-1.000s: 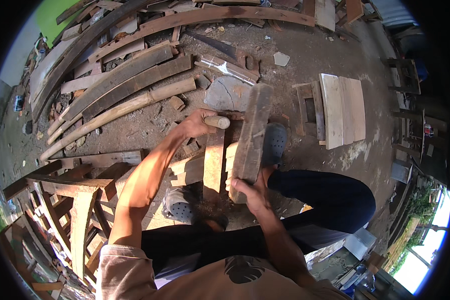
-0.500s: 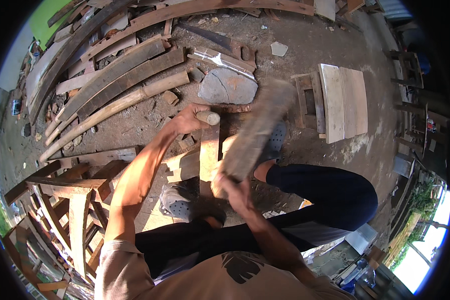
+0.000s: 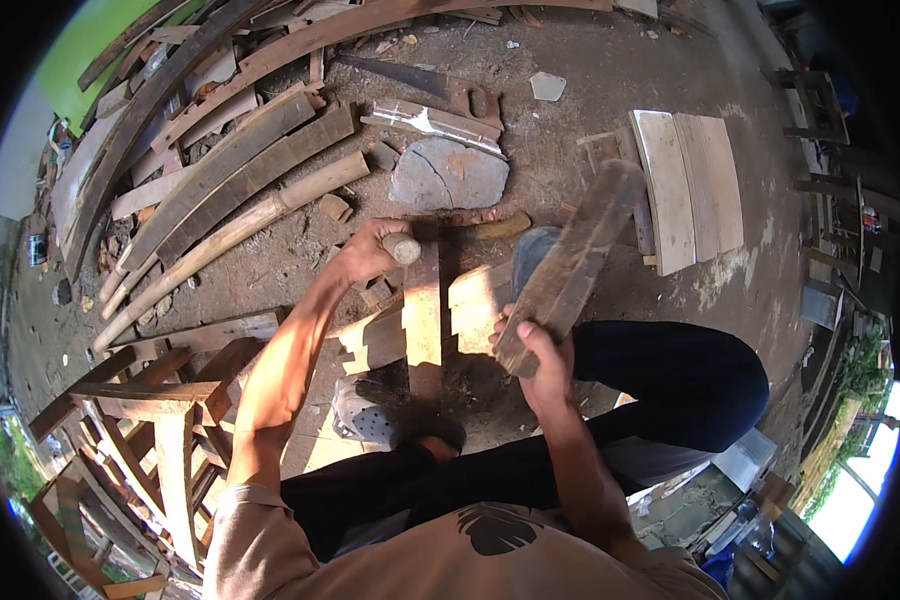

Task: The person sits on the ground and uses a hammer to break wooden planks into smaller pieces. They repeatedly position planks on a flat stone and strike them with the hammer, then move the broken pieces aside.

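My left hand (image 3: 367, 250) is wrapped around a round, upright wooden handle (image 3: 402, 248), like a chisel's; its lower end is hidden beneath my hand. It stands at the left edge of a narrow wooden plank (image 3: 423, 310), which lies lengthwise between my feet. In my right hand (image 3: 547, 368) is a thick, dark wooden block (image 3: 580, 255), gripped by its near end with the thumb on top. The block slants up and away to the right, apart from the handle. Sawn wood pieces (image 3: 482, 300) lie beside and under the plank.
A flat grey stone (image 3: 448, 173) and a handsaw (image 3: 420, 80) lie beyond the plank. Boards (image 3: 685, 190) are stacked at the right. To the left are a bamboo pole (image 3: 240, 245), scrap timber and a wooden frame (image 3: 160, 395). My shoe (image 3: 365, 410) is close to the plank.
The wooden block, blurred by motion before, has moved right with my right hand, away from the handle and plank. My left hand still grips the handle in about the same place.
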The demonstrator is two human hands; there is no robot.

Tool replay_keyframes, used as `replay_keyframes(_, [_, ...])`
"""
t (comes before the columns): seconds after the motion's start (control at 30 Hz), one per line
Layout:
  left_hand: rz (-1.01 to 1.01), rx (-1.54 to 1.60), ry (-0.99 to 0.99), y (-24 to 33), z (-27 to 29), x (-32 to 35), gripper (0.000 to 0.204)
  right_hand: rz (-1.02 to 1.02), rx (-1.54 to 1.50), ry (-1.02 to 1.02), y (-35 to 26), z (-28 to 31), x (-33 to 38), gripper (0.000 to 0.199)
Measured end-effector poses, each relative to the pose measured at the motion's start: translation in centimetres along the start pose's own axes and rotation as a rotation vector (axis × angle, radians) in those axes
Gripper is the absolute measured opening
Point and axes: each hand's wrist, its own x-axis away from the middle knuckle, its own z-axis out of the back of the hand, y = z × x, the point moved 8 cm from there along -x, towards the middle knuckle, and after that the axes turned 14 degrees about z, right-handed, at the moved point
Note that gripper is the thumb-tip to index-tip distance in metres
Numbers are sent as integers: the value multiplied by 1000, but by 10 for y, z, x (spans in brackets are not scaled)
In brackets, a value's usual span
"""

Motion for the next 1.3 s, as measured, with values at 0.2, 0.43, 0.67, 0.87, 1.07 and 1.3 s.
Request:
replay_keyframes(0.2, [70, 108, 18, -27, 1, -7, 24, 121, 202, -75, 7, -16, 24, 51])
replay_keyframes(0.43, [0, 0, 6, 0, -3, -5, 21, 369, 146, 39, 7, -29, 11, 52])
replay_keyframes(0.67, [-35, 13, 48, 10, -5, -2, 18, 189, -165, 191, -8, 2, -7, 79])
replay_keyframes(0.87, [-71, -25, 47, 4, -2, -5, 20, 98, 387, -280, 30, -32, 15, 60])
replay_keyframes(1.07, [-87, 80, 55, 2, -3, -2, 20, 98, 591, -380, 20, -72, 25, 77])
replay_keyframes(1.3, [-39, 259, -96, -14, -7, -10, 14, 104, 371, -193, 16, -46, 11, 68])
